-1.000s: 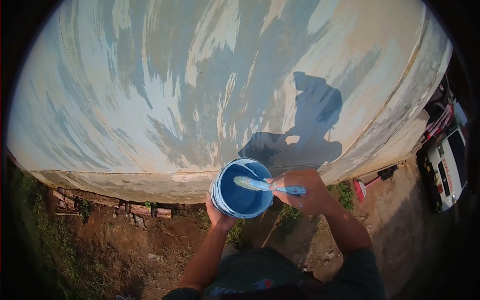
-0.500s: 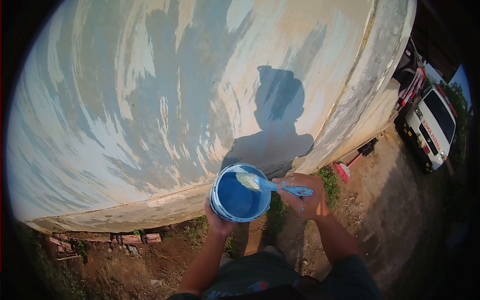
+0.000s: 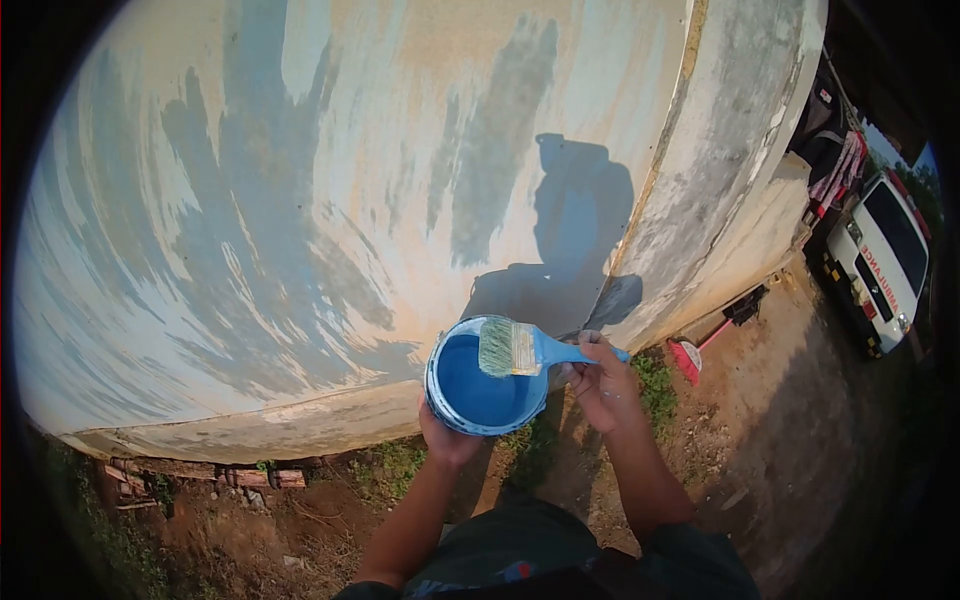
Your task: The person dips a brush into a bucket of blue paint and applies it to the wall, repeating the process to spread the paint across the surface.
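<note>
A round paint bucket (image 3: 437,405) with blue paint (image 3: 480,385) inside is held up in front of me. My left hand (image 3: 448,436) wraps round its lower left side. Between the fingers of my right hand (image 3: 604,385) is the blue handle of a wide paintbrush (image 3: 523,349). The brush lies flat above the bucket's opening, bristles pointing left, its broad face towards me. Paint spots mark the right fingers. Just beyond the bucket stands a wall (image 3: 390,180) streaked with pale blue and grey strokes; my shadow falls on it.
A rough grey wall edge (image 3: 720,150) runs down the right. Beyond it are a red-and-white broom head (image 3: 686,360) on the dirt, hanging clothes (image 3: 838,165) and a parked ambulance (image 3: 880,260). Bricks (image 3: 250,476) lie along the wall's foot at left.
The brush has turned in my right hand, so its broad side now faces me, and my grip has shifted to the fingertips. My view of the wall has moved slightly right.
</note>
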A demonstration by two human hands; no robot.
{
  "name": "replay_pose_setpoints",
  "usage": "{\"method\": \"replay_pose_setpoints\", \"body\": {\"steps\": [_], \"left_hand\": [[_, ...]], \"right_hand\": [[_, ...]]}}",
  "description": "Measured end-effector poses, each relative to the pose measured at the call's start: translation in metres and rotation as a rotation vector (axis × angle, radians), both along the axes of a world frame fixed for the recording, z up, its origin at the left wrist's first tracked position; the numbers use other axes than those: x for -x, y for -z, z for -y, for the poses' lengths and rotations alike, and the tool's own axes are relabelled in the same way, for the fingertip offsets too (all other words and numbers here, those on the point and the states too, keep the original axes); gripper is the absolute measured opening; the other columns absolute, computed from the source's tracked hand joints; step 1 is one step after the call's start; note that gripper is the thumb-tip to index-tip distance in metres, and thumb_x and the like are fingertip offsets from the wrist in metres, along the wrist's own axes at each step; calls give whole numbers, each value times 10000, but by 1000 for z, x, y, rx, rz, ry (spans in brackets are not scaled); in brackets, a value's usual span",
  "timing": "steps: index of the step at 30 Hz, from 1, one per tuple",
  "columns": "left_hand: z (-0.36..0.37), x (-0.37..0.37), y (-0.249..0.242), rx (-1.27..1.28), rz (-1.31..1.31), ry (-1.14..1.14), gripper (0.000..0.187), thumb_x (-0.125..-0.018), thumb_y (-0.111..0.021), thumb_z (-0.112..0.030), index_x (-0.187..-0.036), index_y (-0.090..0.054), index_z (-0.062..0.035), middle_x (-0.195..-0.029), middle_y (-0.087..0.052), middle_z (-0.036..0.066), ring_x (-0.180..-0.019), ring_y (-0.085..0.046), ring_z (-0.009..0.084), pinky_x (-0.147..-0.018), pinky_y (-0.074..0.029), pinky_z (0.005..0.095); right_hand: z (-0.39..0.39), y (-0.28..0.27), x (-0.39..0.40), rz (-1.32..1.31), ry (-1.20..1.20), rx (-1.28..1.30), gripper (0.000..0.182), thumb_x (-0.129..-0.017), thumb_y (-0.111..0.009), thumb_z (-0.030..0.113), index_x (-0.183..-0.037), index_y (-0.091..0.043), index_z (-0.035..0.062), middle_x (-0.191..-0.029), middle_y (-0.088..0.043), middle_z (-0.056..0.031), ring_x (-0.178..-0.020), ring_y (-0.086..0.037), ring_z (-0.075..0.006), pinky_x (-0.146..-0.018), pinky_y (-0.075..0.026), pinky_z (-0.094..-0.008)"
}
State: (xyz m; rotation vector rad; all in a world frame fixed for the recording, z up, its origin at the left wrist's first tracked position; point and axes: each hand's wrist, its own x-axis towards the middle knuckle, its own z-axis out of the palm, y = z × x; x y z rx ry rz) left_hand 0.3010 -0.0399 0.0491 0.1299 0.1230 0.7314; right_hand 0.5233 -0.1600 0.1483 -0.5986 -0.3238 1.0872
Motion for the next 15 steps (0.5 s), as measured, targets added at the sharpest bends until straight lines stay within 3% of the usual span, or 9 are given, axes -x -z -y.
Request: {"method": "replay_pose_setpoints", "body": {"steps": [4,7,9,10,12,13,15], "left_hand": [[10,-38,-4,12,43,-14,580,-1126,-442,-497,-1546,-525,-106,-1569,-562,126,-1415,-559,352,-1194,-457,565],[10,-61,1,1,27,-13,621,-1131,-355,-543,-1540,-533,-111,-1562,-568,129,-1413,-555,346,-1200,-446,551],[7,-75,1,-14,23,-31,650,-1121,-354,-571,-1554,-520,-116,-1582,-548,130,-1426,-542,348,-1204,-441,559],[7,-79,3,-17,22,-33,650,-1121,-354,-571,-1554,-520,-116,-1582,-548,130,-1426,-542,348,-1204,-441,559],[6,-83,7,-26,7,-19,692,-1104,-359,-615,-1567,-508,-123,-1596,-534,130,-1438,-530,350,-1209,-435,565],[6,-83,11,-28,5,-19,692,-1104,-359,-615,-1567,-508,-123,-1596,-534,130,-1438,-530,350,-1209,-435,565],[2,-85,16,16,33,-12,726,-1085,-368,-653,-1566,-514,-130,-1598,-534,127,-1442,-527,349,-1213,-431,567]], "right_hand": [[-10,-23,-39,-70,119,-16,203,-1028,-678,91,-1206,-633,3,-1161,-719,-172,-1086,-758,-258,-946,-655,-276],[-31,-39,-71,-57,296,-100,220,-1039,-674,89,-1225,-634,-22,-1161,-716,-169,-1097,-756,-283,-981,-653,-289],[-52,-46,-92,191,593,-170,189,-1039,-680,71,-1192,-649,-34,-1157,-711,-163,-1101,-751,-283,-978,-642,-286],[-66,-53,-102,189,591,-173,189,-1039,-680,71,-1192,-649,-34,-1157,-711,-163,-1101,-751,-283,-978,-642,-286],[-94,-66,-120,427,879,-213,137,-1024,-701,47,-1133,-669,-30,-1148,-702,-147,-1062,-745,-257,-970,-633,-297],[-106,-66,-128,425,879,-213,137,-1024,-701,47,-1133,-669,-30,-1148,-702,-147,-1062,-745,-257,-970,-633,-297],[-129,-59,-144,632,1120,-131,96,-1016,-707,40,-1066,-676,-37,-1094,-700,-134,-1015,-734,-238,-932,-642,-324]]}}
